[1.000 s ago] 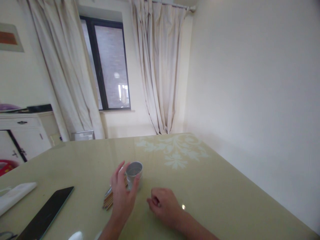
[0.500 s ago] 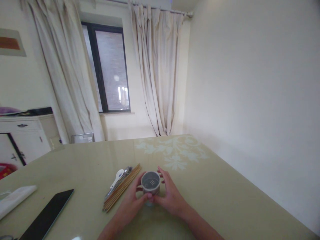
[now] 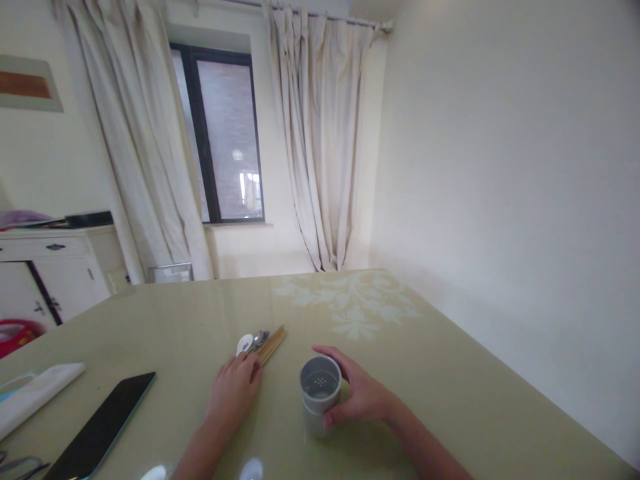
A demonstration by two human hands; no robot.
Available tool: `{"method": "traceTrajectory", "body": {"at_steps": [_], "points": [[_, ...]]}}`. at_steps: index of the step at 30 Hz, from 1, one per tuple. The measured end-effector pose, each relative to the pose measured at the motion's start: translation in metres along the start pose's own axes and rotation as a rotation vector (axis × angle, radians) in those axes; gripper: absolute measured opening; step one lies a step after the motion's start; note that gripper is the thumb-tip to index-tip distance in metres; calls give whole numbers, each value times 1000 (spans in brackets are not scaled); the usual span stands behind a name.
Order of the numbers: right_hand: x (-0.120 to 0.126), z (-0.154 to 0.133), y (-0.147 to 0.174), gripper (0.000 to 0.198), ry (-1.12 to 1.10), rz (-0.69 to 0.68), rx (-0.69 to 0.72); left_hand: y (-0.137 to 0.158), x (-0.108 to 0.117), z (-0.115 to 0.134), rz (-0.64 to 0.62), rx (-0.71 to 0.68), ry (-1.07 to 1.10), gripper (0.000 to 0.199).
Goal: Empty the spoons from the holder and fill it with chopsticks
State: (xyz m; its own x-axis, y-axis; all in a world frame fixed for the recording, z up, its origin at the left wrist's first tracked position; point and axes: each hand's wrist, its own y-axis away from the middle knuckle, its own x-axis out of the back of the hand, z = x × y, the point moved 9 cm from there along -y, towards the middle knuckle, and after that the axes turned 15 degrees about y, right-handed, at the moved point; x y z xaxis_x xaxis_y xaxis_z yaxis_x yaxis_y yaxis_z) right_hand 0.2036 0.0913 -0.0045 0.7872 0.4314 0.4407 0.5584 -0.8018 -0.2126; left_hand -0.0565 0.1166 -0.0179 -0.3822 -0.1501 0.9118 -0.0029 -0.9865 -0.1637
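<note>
A grey round utensil holder (image 3: 314, 407) with small holes in its inner bottom stands upright in front of me. My right hand (image 3: 357, 390) wraps its right side, thumb at the near side and fingers behind the rim. To the left, my left hand (image 3: 235, 387) is curled over a bundle of wooden chopsticks (image 3: 274, 343) and spoons, covering their near part. Beyond the knuckles show a white spoon (image 3: 245, 343) and metal spoons (image 3: 259, 339). The left fingertips are partly hidden.
A black tablet-like slab (image 3: 103, 427) and a white flat object (image 3: 43, 397) lie on the left of the table (image 3: 190, 320). Glasses-like frames (image 3: 23, 463) sit at the lower left corner. The wall (image 3: 500, 200) runs along the right edge.
My left hand has left the utensil holder and moved left onto the chopsticks and spoons. The holder, in my right hand, has come slightly nearer and to the right.
</note>
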Motion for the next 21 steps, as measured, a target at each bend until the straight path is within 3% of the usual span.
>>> {"method": "traceTrajectory", "body": {"at_steps": [8, 11, 14, 16, 18, 21], "points": [[-10, 6, 1, 142, -171, -120, -21, 2, 0, -1, -32, 92, 12, 24], [-9, 0, 0, 125, -356, -123, 1, 3, -1, -1, -31, 83, 44, 21], [-1, 6, -6, 92, -439, 38, -29, 6, -7, 16, -59, -49, 171, 13], [5, 21, -9, 74, -354, 181, -114, 10, -13, 31, -102, -130, 292, 12], [11, 35, -12, 67, -189, 284, -197, 14, -17, 47, -117, -192, 410, 14], [14, 44, -17, 65, -39, 335, -227, 18, -9, 68, -20, -293, 575, 17]]}}
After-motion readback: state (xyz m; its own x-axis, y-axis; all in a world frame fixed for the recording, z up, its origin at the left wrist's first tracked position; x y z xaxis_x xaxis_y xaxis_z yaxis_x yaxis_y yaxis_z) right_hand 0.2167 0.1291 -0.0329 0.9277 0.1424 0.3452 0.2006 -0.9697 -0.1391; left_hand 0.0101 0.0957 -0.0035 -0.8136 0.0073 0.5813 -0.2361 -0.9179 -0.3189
